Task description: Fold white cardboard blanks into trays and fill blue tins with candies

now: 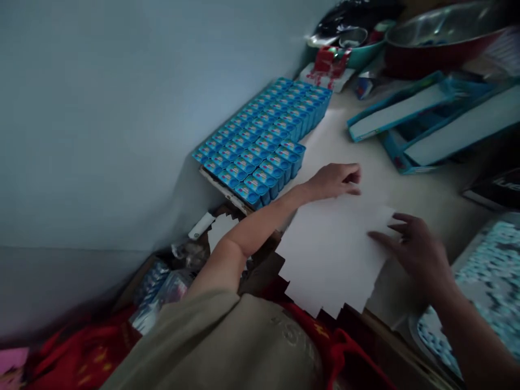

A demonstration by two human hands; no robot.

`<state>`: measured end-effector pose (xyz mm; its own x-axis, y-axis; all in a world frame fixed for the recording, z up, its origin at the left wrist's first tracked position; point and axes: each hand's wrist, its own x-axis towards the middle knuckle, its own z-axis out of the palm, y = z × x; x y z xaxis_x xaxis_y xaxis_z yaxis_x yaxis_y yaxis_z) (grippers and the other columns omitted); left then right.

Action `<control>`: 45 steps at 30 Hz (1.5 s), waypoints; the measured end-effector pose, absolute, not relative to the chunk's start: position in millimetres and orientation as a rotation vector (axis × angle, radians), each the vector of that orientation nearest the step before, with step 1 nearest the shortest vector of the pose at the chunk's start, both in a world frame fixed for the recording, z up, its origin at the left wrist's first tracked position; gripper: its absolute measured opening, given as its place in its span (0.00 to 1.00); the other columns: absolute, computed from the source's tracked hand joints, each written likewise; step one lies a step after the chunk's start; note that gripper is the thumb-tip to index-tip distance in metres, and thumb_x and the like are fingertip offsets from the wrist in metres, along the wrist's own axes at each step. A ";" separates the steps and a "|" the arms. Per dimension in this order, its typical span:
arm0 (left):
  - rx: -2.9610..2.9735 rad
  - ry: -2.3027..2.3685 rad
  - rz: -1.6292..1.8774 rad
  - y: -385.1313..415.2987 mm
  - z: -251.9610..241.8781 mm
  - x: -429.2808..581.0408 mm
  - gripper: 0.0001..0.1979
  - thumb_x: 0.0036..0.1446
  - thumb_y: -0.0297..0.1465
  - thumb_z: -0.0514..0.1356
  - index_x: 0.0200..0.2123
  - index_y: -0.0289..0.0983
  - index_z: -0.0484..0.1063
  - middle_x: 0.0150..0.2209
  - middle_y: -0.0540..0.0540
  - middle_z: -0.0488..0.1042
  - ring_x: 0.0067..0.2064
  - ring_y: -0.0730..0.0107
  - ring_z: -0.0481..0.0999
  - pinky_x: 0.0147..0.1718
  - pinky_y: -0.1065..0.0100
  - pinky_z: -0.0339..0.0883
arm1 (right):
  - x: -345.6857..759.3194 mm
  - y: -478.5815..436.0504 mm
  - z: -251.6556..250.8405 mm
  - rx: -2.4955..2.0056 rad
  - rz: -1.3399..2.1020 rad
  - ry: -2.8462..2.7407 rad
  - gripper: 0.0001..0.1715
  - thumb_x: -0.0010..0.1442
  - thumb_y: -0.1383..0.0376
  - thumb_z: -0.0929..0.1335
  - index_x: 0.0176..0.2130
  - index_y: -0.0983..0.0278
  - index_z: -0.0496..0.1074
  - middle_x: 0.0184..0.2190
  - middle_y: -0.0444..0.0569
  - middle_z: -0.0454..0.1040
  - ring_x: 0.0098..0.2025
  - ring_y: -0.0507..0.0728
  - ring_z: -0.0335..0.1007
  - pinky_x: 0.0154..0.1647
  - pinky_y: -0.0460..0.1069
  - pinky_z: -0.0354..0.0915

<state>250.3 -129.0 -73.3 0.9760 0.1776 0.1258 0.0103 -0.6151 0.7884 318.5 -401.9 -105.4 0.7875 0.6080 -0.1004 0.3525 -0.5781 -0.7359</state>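
A flat white card blank [331,252] with stepped, notched edges lies on the pale table. My left hand [335,180] rests at its far edge, fingers curled down onto it. My right hand [410,246] lies on its right edge with fingers stretched out and pressing flat. Just beyond my left hand stands a block of several small blue boxes [266,141] packed in rows against the wall.
Open blue-and-white cartons [426,119] lie at the back right, behind them a large metal bowl [442,32] and clutter. A tray of small pale blue pieces [487,281] sits at the right. The blue wall [122,108] closes the left side. Bags and red cloth [81,352] lie below.
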 end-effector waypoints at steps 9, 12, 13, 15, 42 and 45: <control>1.492 0.383 0.220 -104.7 -66.5 187.7 0.30 0.41 0.31 0.77 0.51 0.36 0.78 0.51 0.38 0.81 0.45 0.63 0.80 0.47 0.61 0.74 | 276.8 -393.0 -67.1 -1.638 0.707 -0.019 0.36 0.34 0.55 0.83 0.43 0.53 0.73 0.38 0.47 0.79 0.31 0.58 0.76 0.31 0.53 0.72; 1.305 0.526 0.153 -114.2 -80.2 165.4 0.28 0.44 0.38 0.75 0.50 0.35 0.80 0.45 0.40 0.83 0.40 0.61 0.81 0.42 0.63 0.75 | 279.2 -382.0 -68.9 -1.584 0.785 -0.084 0.36 0.35 0.56 0.82 0.44 0.56 0.70 0.36 0.44 0.78 0.31 0.57 0.76 0.31 0.51 0.71; 1.248 0.546 0.183 -118.8 -84.3 161.6 0.27 0.47 0.40 0.74 0.50 0.36 0.80 0.44 0.41 0.84 0.40 0.60 0.82 0.40 0.63 0.75 | 282.7 -379.0 -72.6 -1.576 0.784 -0.116 0.34 0.37 0.56 0.81 0.43 0.57 0.70 0.36 0.43 0.78 0.31 0.57 0.76 0.31 0.50 0.71; 1.162 0.495 0.189 -129.9 -89.6 158.1 0.29 0.47 0.41 0.72 0.52 0.37 0.80 0.45 0.42 0.85 0.41 0.58 0.83 0.40 0.63 0.76 | 290.2 -375.7 -82.6 -1.587 0.745 -0.174 0.31 0.41 0.54 0.78 0.44 0.57 0.68 0.38 0.43 0.78 0.32 0.57 0.77 0.32 0.50 0.72; 1.513 0.737 0.441 -202.1 -104.6 205.7 0.07 0.63 0.35 0.62 0.39 0.40 0.66 0.35 0.50 0.72 0.43 0.66 0.76 0.49 0.65 0.69 | 275.4 -367.3 -80.8 -2.440 0.292 -0.762 0.29 0.61 0.68 0.64 0.61 0.65 0.63 0.39 0.53 0.81 0.42 0.63 0.76 0.41 0.52 0.62; 1.518 0.718 0.357 -203.4 -106.5 205.1 0.07 0.58 0.30 0.62 0.40 0.40 0.68 0.38 0.49 0.75 0.44 0.65 0.77 0.50 0.64 0.70 | 286.0 -377.8 -80.5 -2.328 0.380 -0.812 0.33 0.56 0.68 0.66 0.60 0.63 0.66 0.34 0.48 0.81 0.38 0.61 0.75 0.39 0.51 0.62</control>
<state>205.1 -203.4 -106.5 0.7503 0.6291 -0.2032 0.2176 0.0552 0.9745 286.0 -377.8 -80.5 0.7678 0.6379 -0.0597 0.4541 -0.6076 -0.6516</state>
